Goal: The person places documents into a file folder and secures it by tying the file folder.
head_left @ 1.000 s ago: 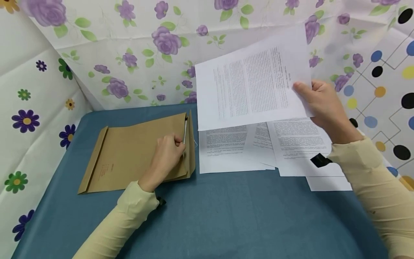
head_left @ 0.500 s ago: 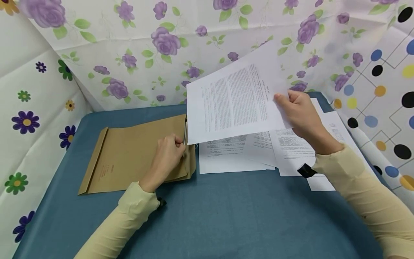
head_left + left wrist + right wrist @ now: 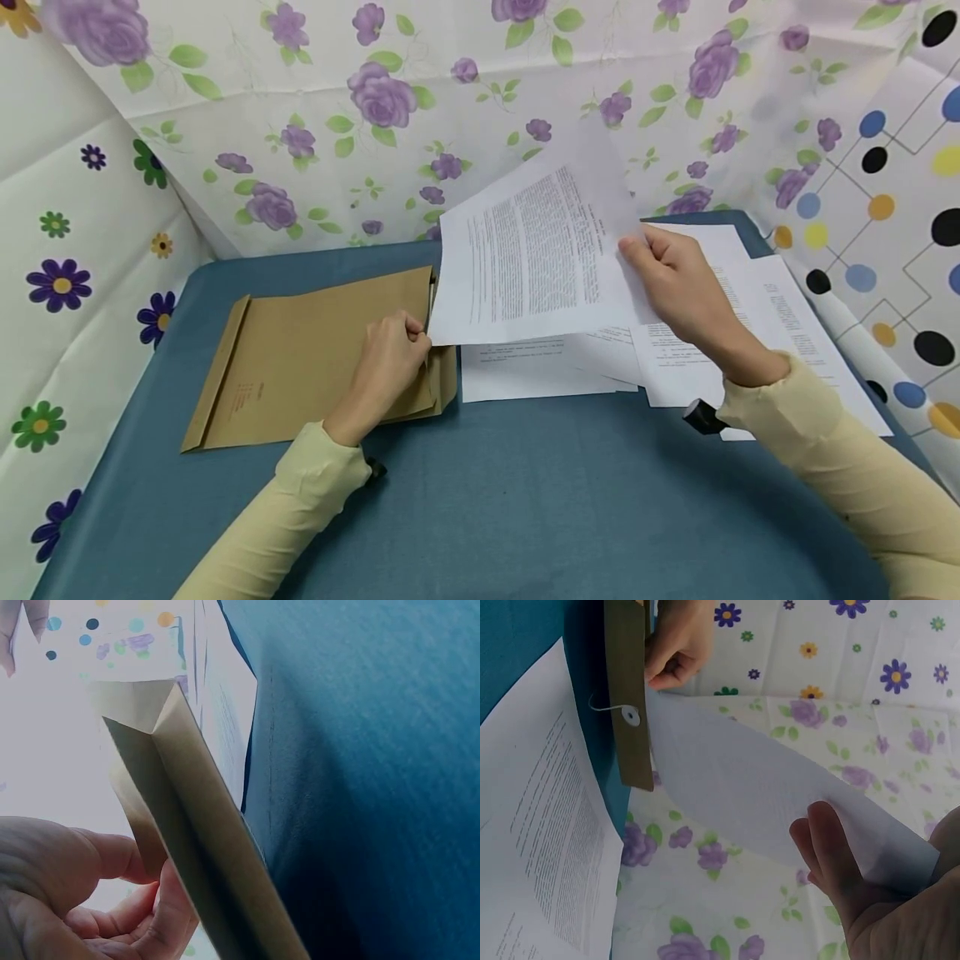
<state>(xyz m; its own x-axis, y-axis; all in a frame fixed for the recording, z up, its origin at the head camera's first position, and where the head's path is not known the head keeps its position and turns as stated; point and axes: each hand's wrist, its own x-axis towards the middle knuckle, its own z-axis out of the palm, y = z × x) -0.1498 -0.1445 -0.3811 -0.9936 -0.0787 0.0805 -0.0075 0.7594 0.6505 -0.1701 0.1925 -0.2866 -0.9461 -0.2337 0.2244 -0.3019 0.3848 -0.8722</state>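
Note:
In the head view my left hand (image 3: 384, 358) pinches the mouth edge of a brown paper envelope (image 3: 307, 350) lying on the left of the table. The left wrist view shows that mouth spread, with thumb and fingers (image 3: 112, 855) on one panel. My right hand (image 3: 678, 287) grips a printed sheet of paper (image 3: 525, 258) by its right edge, thumb on the near face. The sheet is raised and tilted, its lower left corner at the envelope's mouth. From the right wrist, the sheet (image 3: 742, 780) bows toward the envelope flap (image 3: 626, 682); whether its edge is inside cannot be told.
Several printed sheets (image 3: 551, 379) lie overlapping on the blue-clothed table (image 3: 525, 500), right of the envelope and partly under the raised sheet. A round button with string (image 3: 631, 715) sits on the envelope flap. Patterned cloth (image 3: 300, 125) hangs behind and at both sides.
My right hand has brought the sheet left and down, so its left corner has come to the envelope's mouth. My left hand has stayed on the envelope edge.

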